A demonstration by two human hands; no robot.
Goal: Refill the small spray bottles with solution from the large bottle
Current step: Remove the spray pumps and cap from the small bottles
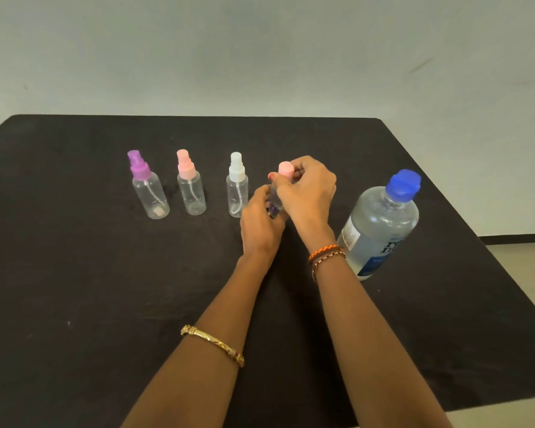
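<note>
The right hand (309, 188) pinches the pink cap (285, 168) of a small spray bottle (276, 202), whose body the left hand (260, 220) grips; probably unscrewing, though fingers hide the neck. Three capped bottles stand at nine o'clock, the large bottle (380, 225) at three. Next: lift the cap clear, then pour.

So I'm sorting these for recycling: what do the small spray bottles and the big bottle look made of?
The three standing small clear spray bottles look like glossy transparent plastic: dip tubes show through. Their purple, pink and white caps seem opaque matte plastic. The large blue-capped bottle looks like clear plastic too, with a paper or film label.
</note>
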